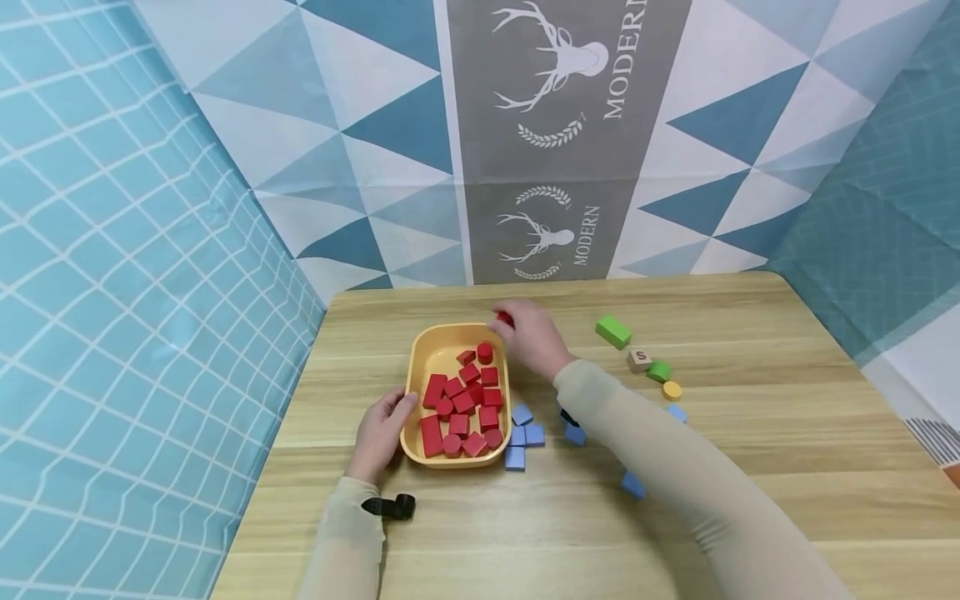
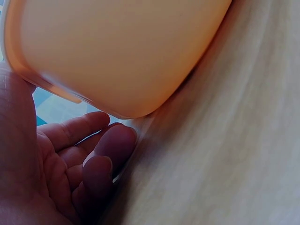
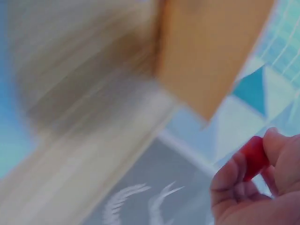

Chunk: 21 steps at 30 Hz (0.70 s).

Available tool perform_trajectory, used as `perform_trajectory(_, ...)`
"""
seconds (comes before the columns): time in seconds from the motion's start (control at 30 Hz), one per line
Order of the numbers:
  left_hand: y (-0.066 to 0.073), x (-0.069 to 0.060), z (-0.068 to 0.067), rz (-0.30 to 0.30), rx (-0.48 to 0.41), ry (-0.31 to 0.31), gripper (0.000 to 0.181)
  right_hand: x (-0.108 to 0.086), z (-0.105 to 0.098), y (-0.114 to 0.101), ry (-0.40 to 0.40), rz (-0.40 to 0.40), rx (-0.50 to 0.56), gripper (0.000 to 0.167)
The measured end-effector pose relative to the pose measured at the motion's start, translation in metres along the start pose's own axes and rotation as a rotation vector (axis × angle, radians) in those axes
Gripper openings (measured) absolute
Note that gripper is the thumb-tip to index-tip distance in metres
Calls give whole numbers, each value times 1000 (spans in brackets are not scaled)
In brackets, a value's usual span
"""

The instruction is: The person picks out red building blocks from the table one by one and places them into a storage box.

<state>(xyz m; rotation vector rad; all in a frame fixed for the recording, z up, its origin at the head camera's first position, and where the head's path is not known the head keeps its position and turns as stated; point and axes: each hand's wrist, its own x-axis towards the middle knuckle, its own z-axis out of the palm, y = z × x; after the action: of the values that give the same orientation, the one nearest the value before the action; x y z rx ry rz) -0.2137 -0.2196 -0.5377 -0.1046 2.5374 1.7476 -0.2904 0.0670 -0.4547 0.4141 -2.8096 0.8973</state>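
A yellow tray (image 1: 411,367) on the wooden table holds several red blocks (image 1: 431,435), among them cubes, cylinders and oblong pieces. At its left side my left hand (image 1: 380,433) holds the rim with the thumb over the edge. In the left wrist view the fingers (image 2: 112,140) curl loosely below the tray's wall (image 2: 122,56). Beyond the tray's far right corner, my right hand (image 1: 531,337) is raised, pinching a small red block (image 3: 255,157) between thumb and fingers. The fingers partly hide its shape.
Several blue blocks (image 1: 515,458) lie right of the tray, some under the right forearm. Farther right are a green oblong block (image 1: 613,332), a lettered cube (image 1: 640,360), a green rounded block (image 1: 659,371) and a yellow disc (image 1: 672,390). Patterned cloth hangs behind the table.
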Motion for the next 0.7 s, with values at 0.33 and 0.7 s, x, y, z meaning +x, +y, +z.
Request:
perform_trajectory(0.33,0,1,1,11,10,-8,54,-25,43,-39,-253,-312,-157,37)
perform_trajectory(0.7,1,-1,-1,-1,0,-4,53,-36,58,-32,-262,-332,-295,31)
